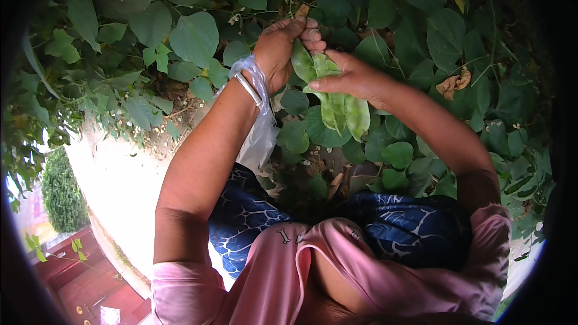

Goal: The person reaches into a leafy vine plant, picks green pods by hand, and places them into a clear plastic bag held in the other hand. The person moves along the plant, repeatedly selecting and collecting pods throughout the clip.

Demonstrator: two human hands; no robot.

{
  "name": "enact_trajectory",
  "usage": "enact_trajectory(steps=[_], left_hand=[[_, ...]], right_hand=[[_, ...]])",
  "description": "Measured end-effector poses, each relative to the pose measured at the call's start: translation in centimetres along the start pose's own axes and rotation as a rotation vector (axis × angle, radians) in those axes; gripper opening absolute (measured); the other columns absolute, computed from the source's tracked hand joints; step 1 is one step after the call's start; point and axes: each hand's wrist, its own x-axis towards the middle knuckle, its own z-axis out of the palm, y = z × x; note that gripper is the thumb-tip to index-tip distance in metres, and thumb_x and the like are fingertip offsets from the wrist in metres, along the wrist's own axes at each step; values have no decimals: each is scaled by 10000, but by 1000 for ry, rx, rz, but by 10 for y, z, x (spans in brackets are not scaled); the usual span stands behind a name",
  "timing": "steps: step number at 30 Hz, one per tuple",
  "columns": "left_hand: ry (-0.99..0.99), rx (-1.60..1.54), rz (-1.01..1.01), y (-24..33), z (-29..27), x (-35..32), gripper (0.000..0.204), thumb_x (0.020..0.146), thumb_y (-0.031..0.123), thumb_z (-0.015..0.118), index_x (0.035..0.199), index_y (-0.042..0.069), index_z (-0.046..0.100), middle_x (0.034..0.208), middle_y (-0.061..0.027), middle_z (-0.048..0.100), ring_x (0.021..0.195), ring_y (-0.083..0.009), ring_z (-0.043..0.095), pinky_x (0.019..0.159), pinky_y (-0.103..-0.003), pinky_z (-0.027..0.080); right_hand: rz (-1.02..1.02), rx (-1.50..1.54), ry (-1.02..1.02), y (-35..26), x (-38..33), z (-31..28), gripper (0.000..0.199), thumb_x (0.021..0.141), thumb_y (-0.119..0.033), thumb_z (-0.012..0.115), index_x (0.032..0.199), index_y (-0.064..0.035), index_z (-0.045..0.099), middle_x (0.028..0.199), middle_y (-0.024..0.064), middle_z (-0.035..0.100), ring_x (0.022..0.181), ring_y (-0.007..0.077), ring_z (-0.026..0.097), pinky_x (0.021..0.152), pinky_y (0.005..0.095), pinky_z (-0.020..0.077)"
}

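At the far centre of the scene, among the broad leaves (194,37) of a climbing vine, both hands meet over a bunch of flat green bean pods (337,105). The right hand (355,77) is closed around the upper ends of the pods, thumb pressed across them, so that the bunch hangs downward toward the near side; this grip keeps the pods stacked flat against one another. About three or four pods can be counted in the bunch, though overlap makes the exact number uncertain. The left hand (282,45) lies just to the left, touching the bunch at its top, with its fingers curled round the upper end of one pod where it meets the foliage; it appears to be closed on that pod, but the fingertips are partly hidden, so how firm the hold is cannot be told. One clear plastic bag (260,126) hangs from the left wrist, probably looped there to leave both hands free, and one pale bracelet (248,89) sits on the same wrist. One dry brown leaf (453,83) shows among the green to the right. Near the lower edge are a pink top (301,271) and blue patterned trousers (253,213).
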Motion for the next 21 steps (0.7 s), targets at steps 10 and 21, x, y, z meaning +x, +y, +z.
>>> enact_trajectory(steps=[10, 21], left_hand=[[-62, 150, -22, -2, -2, 4, 211, 940, 183, 448, 1022, 17, 551, 905, -57, 609, 833, -177, 589, 786, -308, 467], [-77, 614, -153, 15, -16, 0, 163, 853, 216, 613, 937, 76, 613, 796, -3, 625, 690, -77, 575, 661, -215, 465]], right_hand=[[167, 57, 49, 6, 1, -12, 500, 762, -198, 702, 1173, -8, 489, 1048, 59, 584, 958, 134, 550, 858, 288, 430], [66, -1074, 221, -13, -3, -42, 541, 724, -257, 671, 1169, -2, 501, 1024, 202, 601, 936, 315, 595, 810, 375, 468]])
